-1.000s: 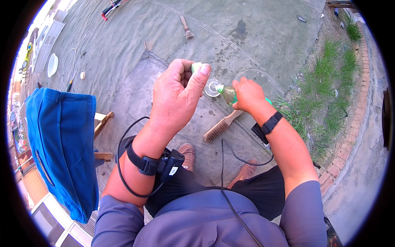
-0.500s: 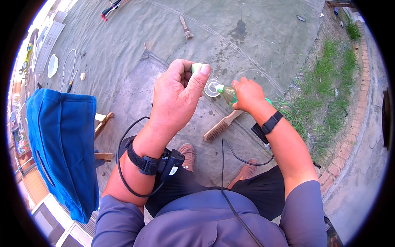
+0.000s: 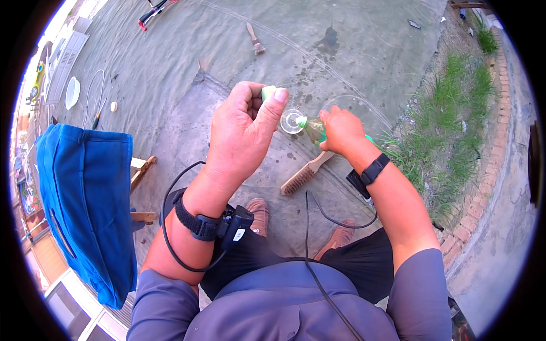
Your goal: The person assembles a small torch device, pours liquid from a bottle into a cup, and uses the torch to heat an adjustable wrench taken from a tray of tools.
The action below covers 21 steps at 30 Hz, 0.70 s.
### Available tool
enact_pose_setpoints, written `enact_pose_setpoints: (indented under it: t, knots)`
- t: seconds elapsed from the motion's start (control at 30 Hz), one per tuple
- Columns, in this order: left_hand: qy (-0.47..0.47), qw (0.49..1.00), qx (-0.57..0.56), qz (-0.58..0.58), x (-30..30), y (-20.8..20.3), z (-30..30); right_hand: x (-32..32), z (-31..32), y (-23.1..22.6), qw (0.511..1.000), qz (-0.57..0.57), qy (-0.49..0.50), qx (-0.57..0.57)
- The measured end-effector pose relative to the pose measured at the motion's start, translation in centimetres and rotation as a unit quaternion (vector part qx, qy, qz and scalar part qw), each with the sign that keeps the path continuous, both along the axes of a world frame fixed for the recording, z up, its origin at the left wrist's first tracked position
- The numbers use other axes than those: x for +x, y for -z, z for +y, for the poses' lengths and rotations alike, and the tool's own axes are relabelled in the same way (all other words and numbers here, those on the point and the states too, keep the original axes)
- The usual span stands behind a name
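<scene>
My right hand (image 3: 343, 131) is closed around a clear plastic bottle (image 3: 314, 132) with green liquid in it. The bottle lies tilted, its green-tinged mouth toward my left. Right at that mouth is a round clear plastic cup (image 3: 288, 125), seen from above; whether it stands on the ground or is held cannot be told. My left hand (image 3: 245, 126) is raised beside the cup, thumb and fingers pinched on a small pale green cap (image 3: 268, 92). Below the bottle, a wooden-handled brush (image 3: 306, 175) rests on the ground.
Farther off lies a paintbrush (image 3: 255, 40). Blue cloth (image 3: 85, 210) hangs at the left beside a wooden piece (image 3: 143, 173). A white dish (image 3: 72, 93) and a screwdriver (image 3: 97, 119) lie farther left. Grass (image 3: 449, 119) and a brick edging (image 3: 483, 182) run along the right.
Both hands keep their grips and the bottle stays tilted at the cup. My left hand and the cup have shifted very slightly left in view.
</scene>
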<state>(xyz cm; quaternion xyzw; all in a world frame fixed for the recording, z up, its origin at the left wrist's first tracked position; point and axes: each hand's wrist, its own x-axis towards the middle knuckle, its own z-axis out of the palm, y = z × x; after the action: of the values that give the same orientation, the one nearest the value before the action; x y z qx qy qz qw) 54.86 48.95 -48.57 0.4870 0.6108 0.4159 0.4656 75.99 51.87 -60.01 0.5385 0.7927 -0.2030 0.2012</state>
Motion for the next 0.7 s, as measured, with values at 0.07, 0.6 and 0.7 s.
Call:
enact_pose_setpoints:
  t: [0.07, 0.6, 0.7]
  knots:
    - [0.014, 1.000, 0.002, 0.017, -0.1, 0.0, 0.0, 0.3, -0.2, 0.2, 1.000, 0.019, 0.009, 0.006]
    - [0.208, 0.956, -0.008, 0.206, 1.2, 1.2, -0.1, 3.2, -3.3, -4.7, 0.927, 0.328, 0.031, 0.182]
    - [0.243, 0.946, -0.033, 0.213, 2.1, 1.1, -0.3, 3.7, -4.1, -6.5, 0.926, 0.320, 0.016, 0.200]
